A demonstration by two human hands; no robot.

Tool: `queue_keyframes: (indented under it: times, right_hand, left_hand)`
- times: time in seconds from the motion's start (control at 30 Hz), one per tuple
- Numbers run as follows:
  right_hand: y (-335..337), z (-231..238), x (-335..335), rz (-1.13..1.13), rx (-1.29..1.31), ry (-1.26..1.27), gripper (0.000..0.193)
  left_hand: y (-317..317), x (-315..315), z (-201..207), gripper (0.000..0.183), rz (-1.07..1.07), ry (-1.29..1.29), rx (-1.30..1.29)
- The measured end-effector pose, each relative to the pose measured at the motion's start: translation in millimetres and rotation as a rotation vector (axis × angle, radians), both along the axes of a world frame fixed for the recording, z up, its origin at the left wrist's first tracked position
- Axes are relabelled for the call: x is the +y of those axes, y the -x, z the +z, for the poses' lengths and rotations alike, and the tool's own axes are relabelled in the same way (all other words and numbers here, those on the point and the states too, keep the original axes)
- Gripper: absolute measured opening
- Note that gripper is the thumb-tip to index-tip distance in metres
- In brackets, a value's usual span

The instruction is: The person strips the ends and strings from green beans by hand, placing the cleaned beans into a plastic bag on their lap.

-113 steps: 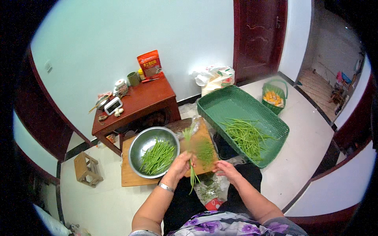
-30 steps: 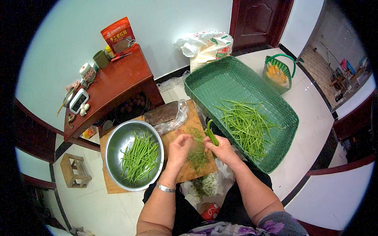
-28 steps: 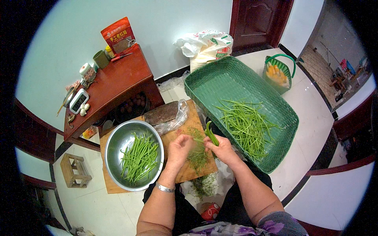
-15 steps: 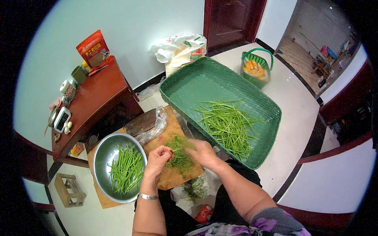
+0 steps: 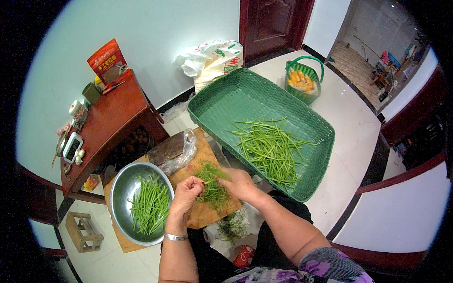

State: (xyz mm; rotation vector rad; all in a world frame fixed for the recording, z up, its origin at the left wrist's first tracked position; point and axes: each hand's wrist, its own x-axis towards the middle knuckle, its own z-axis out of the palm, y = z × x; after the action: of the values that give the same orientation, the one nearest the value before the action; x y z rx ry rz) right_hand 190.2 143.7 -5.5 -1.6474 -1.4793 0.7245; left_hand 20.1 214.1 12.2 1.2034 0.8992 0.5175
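- A small bunch of green beans [image 5: 219, 175] lies between the two hands, over a wooden board [image 5: 206, 218]; its far end is blurred.
- The left hand [image 5: 187, 194] has thumb and fingertips pinched together at a bean's near end.
- The right hand [image 5: 239, 184], just apart from the left one, is closed around the bunch; its fingers are mostly hidden.
- Green scraps [image 5: 215, 195] lie on the board under the hands, with more at 5 o'clock, below the board's edge.
- Between 8 and 9 o'clock from the hands, a metal bowl [image 5: 118, 200] holds beans [image 5: 150, 205].
- At 11 o'clock, crumpled clear plastic [image 5: 181, 158] lies against a dark block [image 5: 165, 149].
- Between 1 and 2 o'clock, a green woven tray [image 5: 226, 100] holds loose beans [image 5: 273, 152].
- Beyond the tray, at 1 o'clock, a handled basket [image 5: 306, 99] holds yellow corn [image 5: 302, 81].
- At 10 o'clock stands a red-brown table [image 5: 114, 115].
- At 8 o'clock stands a wooden stool [image 5: 78, 231].
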Motion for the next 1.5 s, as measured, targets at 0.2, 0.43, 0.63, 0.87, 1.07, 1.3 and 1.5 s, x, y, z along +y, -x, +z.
queue_keyframes:
  times: [0.2,0.43,0.63,0.87,1.07,1.3,1.5]
  right_hand:
    - [0,-6,4,0.029,0.352,0.072,0.015]
    - [4,-6,5,0.085,0.496,0.083,0.015]
    - [7,6,2,0.129,0.662,0.151,0.016]
    - [5,15,-2,0.074,0.989,0.404,0.014]
    - [4,11,-4,0.102,1.156,0.419,0.009]
    - [3,3,-4,0.099,1.297,0.422,0.010]
    - [-1,3,0,-0.047,1.286,0.367,0.011]
  left_hand:
    - [-2,0,3,0.003,0.036,0.101,-0.073]
    - [1,1,4,0.002,0.082,0.289,-0.192]
    - [-6,-4,11,0.004,0.143,0.291,-0.197]
    - [-6,-5,6,0.005,0.109,0.141,-0.143]
    - [-9,-7,13,0.004,0.115,0.129,-0.124]
    - [-11,-7,-6,0.004,0.060,0.023,-0.131]
    - [-10,-9,5,0.004,0.016,0.054,-0.129]
